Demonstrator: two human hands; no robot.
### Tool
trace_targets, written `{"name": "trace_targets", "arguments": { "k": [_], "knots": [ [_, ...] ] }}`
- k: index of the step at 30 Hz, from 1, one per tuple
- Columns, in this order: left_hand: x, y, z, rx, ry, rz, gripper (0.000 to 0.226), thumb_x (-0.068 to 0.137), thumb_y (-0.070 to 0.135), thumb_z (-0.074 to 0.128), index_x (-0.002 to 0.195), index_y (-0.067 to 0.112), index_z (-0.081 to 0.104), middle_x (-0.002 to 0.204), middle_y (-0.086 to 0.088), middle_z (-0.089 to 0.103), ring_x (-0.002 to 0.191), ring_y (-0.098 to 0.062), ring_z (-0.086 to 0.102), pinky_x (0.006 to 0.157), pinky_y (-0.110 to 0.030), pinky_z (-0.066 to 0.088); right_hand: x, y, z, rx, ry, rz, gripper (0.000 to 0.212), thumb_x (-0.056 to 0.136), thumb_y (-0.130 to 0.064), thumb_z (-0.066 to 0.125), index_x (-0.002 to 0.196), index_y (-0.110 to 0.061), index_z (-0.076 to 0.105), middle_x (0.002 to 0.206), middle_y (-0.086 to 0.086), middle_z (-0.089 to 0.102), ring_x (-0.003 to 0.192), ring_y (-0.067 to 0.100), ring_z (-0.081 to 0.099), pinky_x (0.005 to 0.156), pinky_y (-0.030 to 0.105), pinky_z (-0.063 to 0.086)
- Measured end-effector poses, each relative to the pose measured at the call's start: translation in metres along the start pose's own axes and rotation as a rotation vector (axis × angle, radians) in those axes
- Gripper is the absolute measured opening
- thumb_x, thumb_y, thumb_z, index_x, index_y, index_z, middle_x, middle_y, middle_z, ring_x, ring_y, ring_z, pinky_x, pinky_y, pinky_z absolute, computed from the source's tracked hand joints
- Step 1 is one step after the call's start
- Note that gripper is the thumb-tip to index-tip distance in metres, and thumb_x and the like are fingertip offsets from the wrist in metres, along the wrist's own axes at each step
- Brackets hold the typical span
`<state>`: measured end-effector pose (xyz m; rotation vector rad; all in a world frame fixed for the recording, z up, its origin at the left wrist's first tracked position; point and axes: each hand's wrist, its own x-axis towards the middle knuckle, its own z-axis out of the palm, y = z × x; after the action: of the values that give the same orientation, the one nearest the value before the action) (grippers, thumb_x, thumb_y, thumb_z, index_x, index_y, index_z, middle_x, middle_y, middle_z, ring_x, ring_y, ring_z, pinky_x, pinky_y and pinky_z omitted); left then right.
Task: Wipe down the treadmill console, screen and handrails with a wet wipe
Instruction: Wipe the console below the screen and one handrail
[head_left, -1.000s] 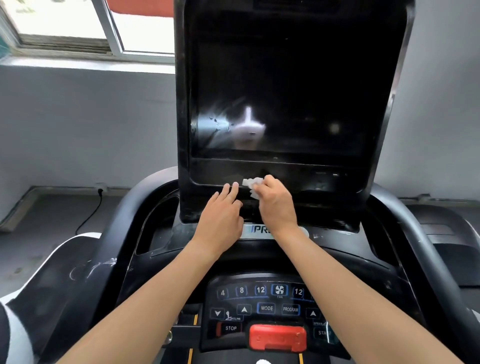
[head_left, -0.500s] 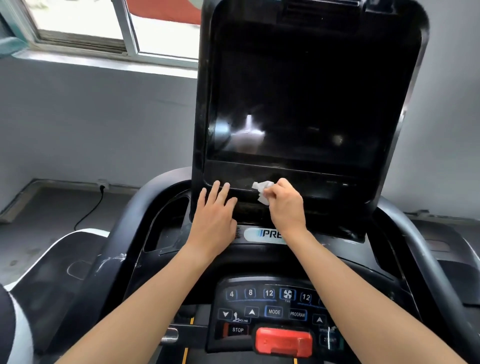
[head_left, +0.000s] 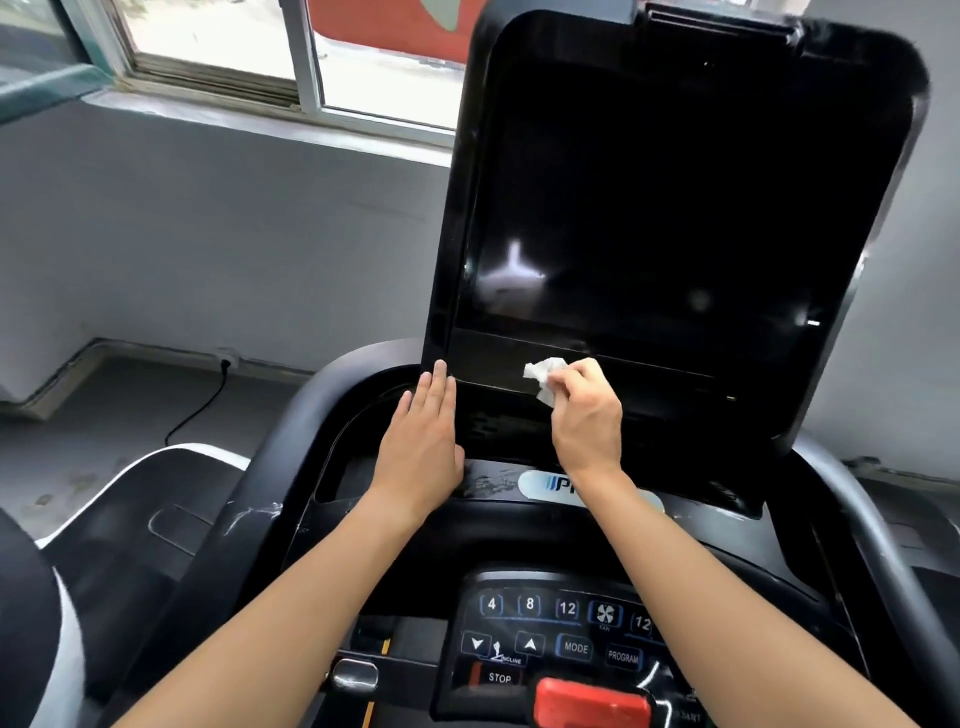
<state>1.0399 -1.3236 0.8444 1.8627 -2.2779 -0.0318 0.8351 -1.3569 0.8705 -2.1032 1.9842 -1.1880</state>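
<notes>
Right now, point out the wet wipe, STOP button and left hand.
wet wipe (head_left: 540, 373): head view, bunched white end.
STOP button (head_left: 500, 677): head view, its label.
left hand (head_left: 423, 444): head view, back of hand.

Glossy black screen (head_left: 649, 208) in smooth plastic frame; crumpled white paper-like wet wipe (head_left: 543, 375); matt black handrail (head_left: 291, 441); glossy red stop button (head_left: 592, 699).

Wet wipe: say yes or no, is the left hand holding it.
No, the right hand pinches the wet wipe; the left hand lies flat.
</notes>
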Motion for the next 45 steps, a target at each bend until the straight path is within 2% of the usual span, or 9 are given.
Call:
{"name": "trace_targets", "arguments": {
  "k": [6, 9, 11, 15, 26, 30, 34, 40, 45],
  "knots": [
    [0.002, -0.007, -0.004, -0.036, -0.041, -0.002, 0.081, 0.091, 0.022, 0.050, 0.163, 0.008, 0.016, 0.172, -0.010, 0.002, 0.158, -0.028, 0.010, 0.127, -0.044, 0.021, 0.011, -0.051, 0.040, -0.053, -0.158, -0.236, 0.007, 0.093, -0.005, 0.066, 0.087, -0.005, 0.070, 0.088, 0.000, 0.054, 0.077, 0.016, 0.053, 0.062, 0.037, 0.054],
    [0.004, -0.016, -0.006, -0.071, -0.060, 0.029, 0.083, 0.091, 0.019, 0.050, 0.165, 0.012, 0.012, 0.172, -0.005, 0.001, 0.159, -0.027, 0.006, 0.127, -0.044, 0.019, 0.015, -0.069, 0.052, -0.050, -0.206, -0.331, 0.020, 0.098, -0.021, 0.059, 0.093, -0.007, 0.073, 0.089, 0.000, 0.054, 0.080, 0.017, 0.053, 0.060, 0.035, 0.052],
    [0.005, -0.020, -0.007, -0.100, -0.065, 0.041, 0.083, 0.091, 0.018, 0.049, 0.165, 0.014, 0.011, 0.172, -0.002, 0.001, 0.159, -0.026, 0.005, 0.128, -0.043, 0.017, 0.019, -0.066, 0.053, -0.046, -0.210, -0.345, 0.021, 0.099, -0.023, 0.060, 0.096, -0.009, 0.075, 0.090, 0.001, 0.055, 0.081, 0.018, 0.053, 0.061, 0.036, 0.052],
    [0.005, -0.023, -0.007, -0.142, -0.077, 0.055, 0.082, 0.092, 0.018, 0.048, 0.165, 0.015, 0.011, 0.172, 0.000, -0.004, 0.159, -0.025, 0.003, 0.128, -0.042, 0.015, 0.013, -0.044, 0.043, -0.053, -0.175, -0.295, 0.006, 0.093, -0.009, 0.071, 0.094, -0.006, 0.076, 0.086, 0.001, 0.055, 0.077, 0.019, 0.055, 0.062, 0.038, 0.054],
    [0.002, -0.025, 0.003, -0.192, -0.044, 0.028, 0.084, 0.092, 0.021, 0.055, 0.165, 0.014, 0.014, 0.173, -0.001, 0.001, 0.158, -0.031, 0.009, 0.125, -0.046, 0.024, 0.020, -0.074, 0.057, -0.017, -0.222, -0.332, 0.008, 0.093, -0.012, 0.069, 0.093, -0.006, 0.074, 0.086, 0.002, 0.055, 0.074, 0.020, 0.056, 0.061, 0.039, 0.054],
    [-0.005, -0.016, 0.010, -0.288, 0.007, -0.034, 0.078, 0.090, 0.022, 0.057, 0.161, 0.009, 0.026, 0.173, -0.007, 0.005, 0.152, -0.030, 0.029, 0.119, -0.042, 0.035, 0.011, -0.050, 0.044, -0.059, -0.207, -0.326, 0.007, 0.094, -0.010, 0.068, 0.094, -0.006, 0.074, 0.086, 0.001, 0.055, 0.073, 0.019, 0.055, 0.059, 0.039, 0.053],
    [-0.012, 0.002, 0.017, -0.328, -0.050, -0.138, 0.074, 0.093, 0.030, 0.058, 0.159, 0.012, 0.028, 0.172, -0.010, 0.000, 0.124, -0.036, 0.057, 0.093, -0.046, 0.054, -0.003, -0.015, 0.021, -0.099, -0.161, -0.251, 0.007, 0.093, -0.004, 0.066, 0.088, -0.007, 0.071, 0.084, 0.001, 0.053, 0.070, 0.020, 0.052, 0.057, 0.040, 0.051],
    [-0.024, 0.029, 0.026, -0.246, -0.141, -0.165, 0.062, 0.098, 0.037, 0.053, 0.153, 0.012, 0.036, 0.160, -0.013, 0.032, 0.128, -0.031, 0.053, 0.097, -0.041, 0.051, -0.011, -0.007, 0.014, -0.080, -0.118, -0.180, 0.008, 0.093, -0.003, 0.067, 0.088, -0.007, 0.072, 0.085, 0.000, 0.054, 0.069, 0.018, 0.052, 0.057, 0.039, 0.050],
    [-0.030, 0.034, 0.035, -0.104, -0.112, -0.073, 0.035, 0.099, 0.040, 0.048, 0.118, 0.014, 0.061, 0.129, -0.010, 0.054, 0.109, -0.029, 0.054, 0.083, -0.040, 0.050, -0.009, -0.018, 0.023, -0.069, -0.230, -0.287, 0.016, 0.091, 0.005, 0.066, 0.100, -0.006, 0.073, 0.089, -0.001, 0.052, 0.074, 0.017, 0.051, 0.061, 0.036, 0.053]
  ]
}}
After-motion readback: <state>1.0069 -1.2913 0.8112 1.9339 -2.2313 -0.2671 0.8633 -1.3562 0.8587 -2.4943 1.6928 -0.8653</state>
